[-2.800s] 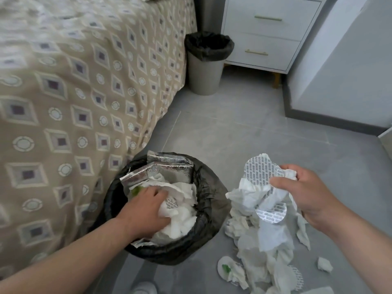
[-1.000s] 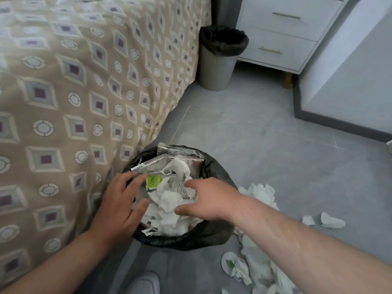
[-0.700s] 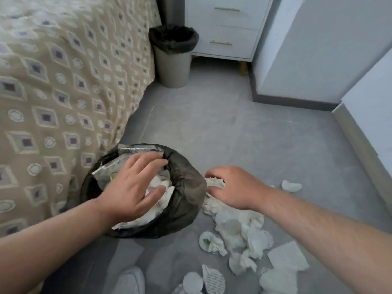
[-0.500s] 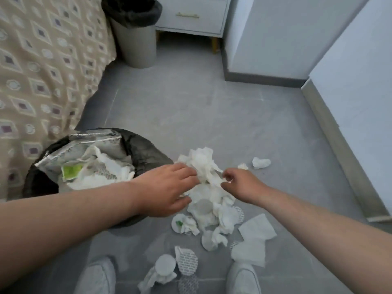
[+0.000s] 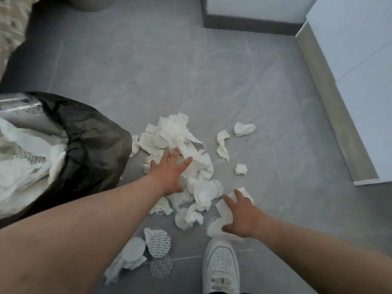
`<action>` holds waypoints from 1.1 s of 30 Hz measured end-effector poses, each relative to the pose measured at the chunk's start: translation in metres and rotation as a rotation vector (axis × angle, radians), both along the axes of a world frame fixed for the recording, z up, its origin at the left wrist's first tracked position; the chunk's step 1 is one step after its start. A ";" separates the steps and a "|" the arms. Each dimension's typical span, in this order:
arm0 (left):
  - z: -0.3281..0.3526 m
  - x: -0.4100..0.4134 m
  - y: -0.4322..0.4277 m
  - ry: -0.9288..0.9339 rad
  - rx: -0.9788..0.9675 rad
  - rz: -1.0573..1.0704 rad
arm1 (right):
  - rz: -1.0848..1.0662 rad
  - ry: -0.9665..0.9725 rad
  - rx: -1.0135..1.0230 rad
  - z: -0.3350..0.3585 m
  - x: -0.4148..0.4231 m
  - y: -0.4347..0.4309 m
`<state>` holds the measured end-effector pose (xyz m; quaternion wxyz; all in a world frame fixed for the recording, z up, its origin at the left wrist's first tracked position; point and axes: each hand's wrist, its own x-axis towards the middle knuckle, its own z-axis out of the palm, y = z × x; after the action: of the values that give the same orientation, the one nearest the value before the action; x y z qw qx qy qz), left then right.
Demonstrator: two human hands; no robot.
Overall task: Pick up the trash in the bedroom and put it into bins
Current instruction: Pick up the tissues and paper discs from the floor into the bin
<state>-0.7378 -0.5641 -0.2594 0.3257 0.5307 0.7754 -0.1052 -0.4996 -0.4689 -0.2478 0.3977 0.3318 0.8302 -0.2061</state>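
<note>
**Spotter:** What changed on your feed?

**Operator:** 1 second ago I had both hands at the bin, packing paper down into it. Now both are out of it and down on the floor at mid-frame. My view has tipped downwards, so the bin (image 5: 93, 145) has slid to the left edge of the frame.

**Spotter:** Holding anything?

**Operator:** No. My left hand (image 5: 169, 168) lies flat on the tissue pile (image 5: 180, 132) at centre frame, fingers apart and straight, clamped on nothing. My right hand (image 5: 239, 217), lower right of centre, has its fingers splayed on a flat white sheet (image 5: 224, 211), just above my white shoe (image 5: 220, 266). No grip there either, as far as I can see.

**Spotter:** So where is the trash?

**Operator:** Part of it is in the bin, heaped up to the rim of the black liner. The rest is on the grey floor (image 5: 148, 71). The pile sits just beside the bin, 3 loose scraps (image 5: 241, 169) lie to the right of the pile, and printed discs (image 5: 158, 244) lie at bottom centre.

**Spotter:** Meaning?

**Operator:** I judge the last load delivered and a fresh gather starting. I'd rake both hands together under the pile. My worry is room: the bin looks nearly full, so more paper may spill back out.
</note>
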 end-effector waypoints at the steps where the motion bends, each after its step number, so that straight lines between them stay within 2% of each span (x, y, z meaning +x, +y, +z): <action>1: -0.003 0.002 0.001 -0.002 -0.034 -0.011 | 0.068 -0.008 0.004 -0.004 0.002 -0.008; 5: -0.012 0.014 -0.002 0.049 -0.131 -0.084 | 0.307 0.050 0.118 -0.012 0.004 -0.013; 9: -0.013 0.016 -0.008 0.077 -0.040 -0.066 | 0.362 0.120 0.148 -0.017 0.002 -0.007; 12: -0.013 0.009 -0.007 0.006 -0.022 0.012 | 0.220 0.131 0.063 -0.018 0.002 0.001; 16: -0.008 0.002 -0.004 -0.063 0.024 0.136 | -0.187 0.373 0.020 -0.014 -0.010 0.020; 19: -0.007 -0.003 -0.005 -0.082 0.043 0.188 | -0.235 0.467 0.039 -0.014 -0.026 0.026; 21: -0.005 -0.006 -0.008 -0.112 0.045 0.227 | -0.191 0.448 0.006 -0.017 -0.036 0.023; 24: -0.005 -0.008 -0.011 -0.158 0.052 0.264 | -0.104 0.304 -0.031 -0.024 -0.048 0.013; 28: -0.002 -0.007 -0.014 -0.201 0.075 0.301 | 0.059 0.211 0.064 -0.028 -0.057 0.005; 33: -0.001 -0.009 -0.018 -0.237 0.111 0.339 | -0.033 0.260 0.137 -0.034 -0.053 0.009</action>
<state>-0.7464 -0.5821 -0.2601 0.3980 0.4184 0.8144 0.0574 -0.5526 -0.4601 -0.2820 0.2599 0.3422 0.8813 -0.1964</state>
